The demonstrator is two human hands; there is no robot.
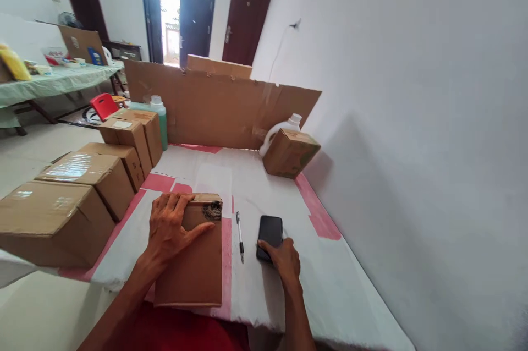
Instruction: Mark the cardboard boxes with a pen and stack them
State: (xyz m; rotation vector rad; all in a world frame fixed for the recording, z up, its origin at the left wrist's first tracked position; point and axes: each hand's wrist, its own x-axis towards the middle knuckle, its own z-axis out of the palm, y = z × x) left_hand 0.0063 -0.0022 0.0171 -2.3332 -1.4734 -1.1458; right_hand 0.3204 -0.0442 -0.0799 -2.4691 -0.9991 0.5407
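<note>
The left hand (171, 227) lies spread flat on the cardboard box (197, 263) at the table's (350, 285) near edge, gripping nothing, while the right hand (284, 257) curls loosely against the smartphone (270, 232), probably slick and breakable, best pinched along its long edges.

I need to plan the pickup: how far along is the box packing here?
Looks done: a row of closed boxes sits along the table's left edge. In hand: the left hand lies flat on a closed box, while the right hand touches a black phone beside a pen. Possibly left: the small box near the wall.
</note>
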